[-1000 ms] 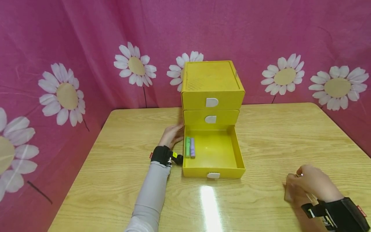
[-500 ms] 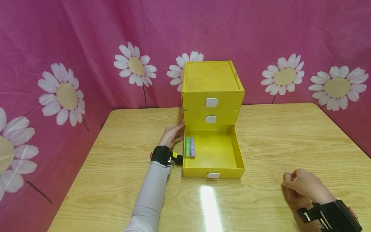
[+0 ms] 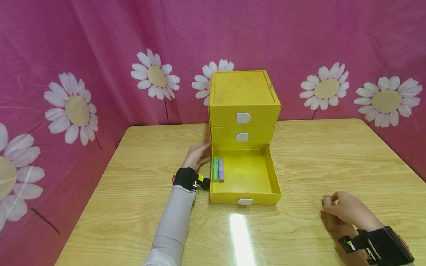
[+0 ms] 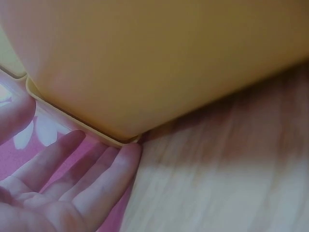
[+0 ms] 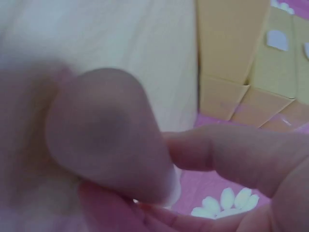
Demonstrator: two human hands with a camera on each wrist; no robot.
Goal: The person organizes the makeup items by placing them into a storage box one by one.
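Note:
A yellow drawer cabinet (image 3: 246,87) stands on the table, its bottom drawer (image 3: 256,170) pulled out. A green tube (image 3: 215,169) and a purple tube (image 3: 221,169) lie side by side along the drawer's left wall. My left hand (image 3: 197,155) rests at the cabinet's left side; in the left wrist view its straight fingertips touch the cabinet's edge. Off to the right, my right hand (image 3: 352,210) pinches a brownish-pink tube (image 5: 106,130) between thumb and fingers, just over the table. The tube's rounded end faces the right wrist camera, blurred.
White tabs mark the two upper drawers (image 3: 229,116), both pushed in. Wood-grain tabletop (image 3: 306,162) extends between the right hand and the cabinet. Behind the table hangs a pink curtain (image 3: 283,37) with white flowers.
My right hand has moved a little to the left with the tube, mostly in the first half second. The left hand and the drawer stay where they were.

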